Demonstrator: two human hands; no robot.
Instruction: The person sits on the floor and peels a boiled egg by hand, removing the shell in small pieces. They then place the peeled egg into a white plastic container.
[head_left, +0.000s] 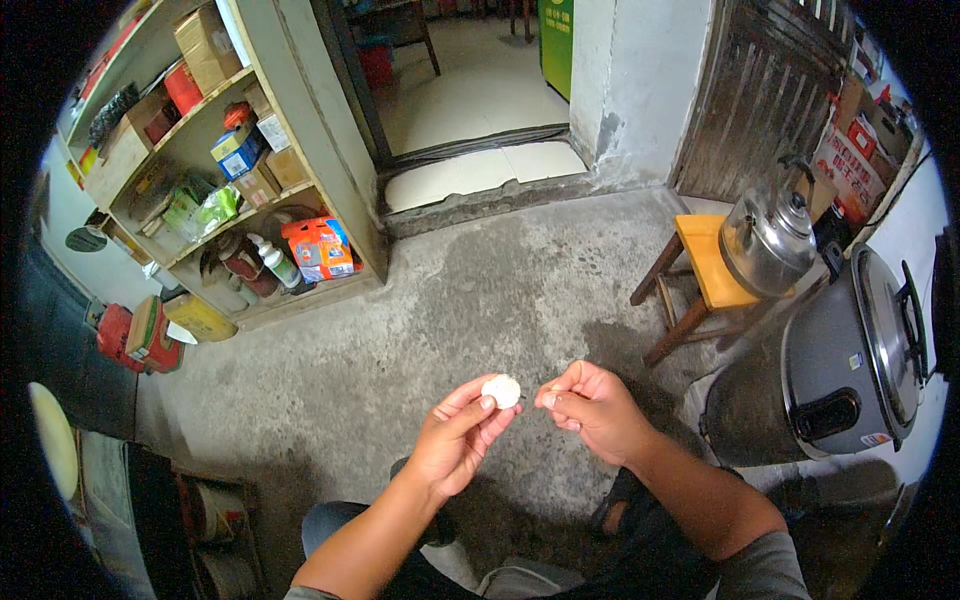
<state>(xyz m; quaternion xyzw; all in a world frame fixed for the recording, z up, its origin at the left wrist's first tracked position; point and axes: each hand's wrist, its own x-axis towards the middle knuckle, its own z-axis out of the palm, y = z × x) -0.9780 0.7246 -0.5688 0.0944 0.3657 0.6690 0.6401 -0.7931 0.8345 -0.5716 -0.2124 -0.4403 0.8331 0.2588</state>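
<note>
A small, round, off-white piece (501, 391) rests between the thumb and fingers of my left hand (457, 439); what it is made of I cannot tell. Its broad face is turned up, and the fingertips cover part of its edge. To the right, a short gap away, my right hand (596, 412) has thumb and forefinger pinched together, with the other fingers curled in. I see nothing between those fingertips, though something very small could be hidden there. Both hands are held over the concrete floor (420, 330), in front of my knees.
At right, a metal kettle (769, 240) stands on a wooden stool (694, 244), beside a large dark rice cooker (832, 375). Shelves (352, 281) with boxes and bottles stand at left. A raised doorway sill (487, 202) lies ahead. Red containers (120, 337) sit on the far-left floor.
</note>
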